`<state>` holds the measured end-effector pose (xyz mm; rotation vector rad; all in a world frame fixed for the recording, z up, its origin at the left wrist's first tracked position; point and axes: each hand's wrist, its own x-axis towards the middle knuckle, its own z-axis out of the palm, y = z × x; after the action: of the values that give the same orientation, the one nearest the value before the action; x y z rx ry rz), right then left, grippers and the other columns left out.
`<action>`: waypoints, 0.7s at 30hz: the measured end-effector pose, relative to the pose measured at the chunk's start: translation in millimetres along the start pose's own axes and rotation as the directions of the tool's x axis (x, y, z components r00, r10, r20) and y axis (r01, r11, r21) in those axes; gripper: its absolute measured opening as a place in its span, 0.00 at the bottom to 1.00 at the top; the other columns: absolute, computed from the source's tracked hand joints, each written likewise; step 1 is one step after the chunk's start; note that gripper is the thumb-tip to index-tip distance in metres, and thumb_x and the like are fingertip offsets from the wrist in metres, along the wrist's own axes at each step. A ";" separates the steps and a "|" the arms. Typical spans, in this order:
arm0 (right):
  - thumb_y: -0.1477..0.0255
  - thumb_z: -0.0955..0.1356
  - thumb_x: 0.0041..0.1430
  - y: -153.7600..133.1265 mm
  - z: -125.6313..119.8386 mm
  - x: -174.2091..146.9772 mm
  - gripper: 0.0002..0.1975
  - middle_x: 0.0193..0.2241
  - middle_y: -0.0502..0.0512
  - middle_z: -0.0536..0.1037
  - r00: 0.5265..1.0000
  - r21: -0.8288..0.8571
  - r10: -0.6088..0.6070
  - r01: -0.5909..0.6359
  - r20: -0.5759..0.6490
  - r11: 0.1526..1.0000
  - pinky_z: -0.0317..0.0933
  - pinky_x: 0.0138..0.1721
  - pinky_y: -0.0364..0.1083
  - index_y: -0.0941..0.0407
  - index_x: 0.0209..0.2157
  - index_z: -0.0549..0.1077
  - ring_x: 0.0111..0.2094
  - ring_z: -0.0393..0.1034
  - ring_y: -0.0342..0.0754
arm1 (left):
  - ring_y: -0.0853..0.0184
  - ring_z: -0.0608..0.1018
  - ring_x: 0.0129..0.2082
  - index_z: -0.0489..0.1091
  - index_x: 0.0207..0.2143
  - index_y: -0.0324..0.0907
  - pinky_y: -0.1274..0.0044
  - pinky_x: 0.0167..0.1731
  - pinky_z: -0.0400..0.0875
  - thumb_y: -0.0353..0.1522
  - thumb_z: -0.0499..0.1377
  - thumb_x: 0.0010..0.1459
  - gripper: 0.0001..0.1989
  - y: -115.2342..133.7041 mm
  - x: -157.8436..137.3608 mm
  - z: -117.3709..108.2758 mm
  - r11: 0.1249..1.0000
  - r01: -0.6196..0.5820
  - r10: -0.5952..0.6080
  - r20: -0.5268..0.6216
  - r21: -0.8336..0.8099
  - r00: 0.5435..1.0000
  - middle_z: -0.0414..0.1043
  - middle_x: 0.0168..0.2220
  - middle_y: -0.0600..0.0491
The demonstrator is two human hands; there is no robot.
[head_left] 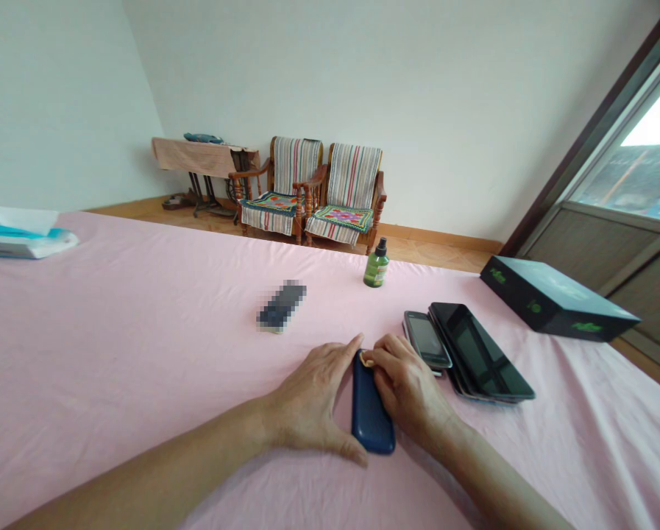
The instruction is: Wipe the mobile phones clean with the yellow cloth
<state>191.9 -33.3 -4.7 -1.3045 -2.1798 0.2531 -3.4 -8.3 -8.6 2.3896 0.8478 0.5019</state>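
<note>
A phone in a dark blue cover [371, 412] lies on the pink cloth in front of me, its long side pointing away. My left hand [316, 401] spans it from the left, thumb at the near end and forefinger at the far end, steadying it. Bunched in the fingertips of my right hand [410, 379] is a small cream wad, perhaps cloth or tissue [366, 359], pressed on the far end of the cover. Just right of that hand lie a grey-rimmed phone [427, 338] on top of another thin item and a stack of black tablets [480, 352].
A pixelated dark phone-like object [281, 305] lies beyond my left hand. Farther back stands a green spray bottle [377, 263]. A black box [558, 298] sits at the right edge, a tissue pack [29, 239] at far left. Two wooden chairs [343, 193] stand beyond the table.
</note>
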 end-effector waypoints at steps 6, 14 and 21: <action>0.86 0.60 0.57 -1.3 -0.2 -0.3 0.15 0.34 0.57 0.68 1.000 -0.010 0.029 -0.029 -0.005 1.000 0.63 0.39 0.51 0.58 0.37 0.73 0.38 0.63 0.52 | 0.47 0.58 0.63 0.36 0.68 0.40 0.57 0.61 0.52 0.49 0.72 0.34 0.68 -0.6 -0.3 -0.1 1.000 -0.019 0.019 0.014 -0.001 1.000 0.52 0.65 0.38; 0.87 0.62 0.54 -10.9 -2.4 -8.0 0.11 0.31 0.55 0.68 1.000 0.090 0.000 0.001 -0.011 0.996 0.61 0.37 0.49 0.57 0.30 0.70 0.35 0.63 0.50 | 0.46 0.57 0.63 0.36 0.68 0.41 0.56 0.61 0.51 0.50 0.72 0.34 0.67 -0.3 -3.8 1.3 1.000 0.004 -0.004 -0.025 0.015 1.000 0.50 0.65 0.37; 0.86 0.62 0.57 -14.4 -5.5 -12.5 0.13 0.33 0.53 0.69 0.994 0.226 -0.085 0.069 0.066 0.972 0.61 0.38 0.46 0.56 0.33 0.73 0.36 0.65 0.47 | 0.44 0.57 0.63 0.30 0.68 0.43 0.53 0.60 0.51 0.49 0.73 0.34 0.70 1.2 -2.0 0.2 1.000 0.012 -0.013 -0.026 -0.022 1.000 0.50 0.65 0.37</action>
<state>188.7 -51.9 1.3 -1.0989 -2.1858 0.5090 -4.2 -10.5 -8.4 2.3611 0.8640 0.5360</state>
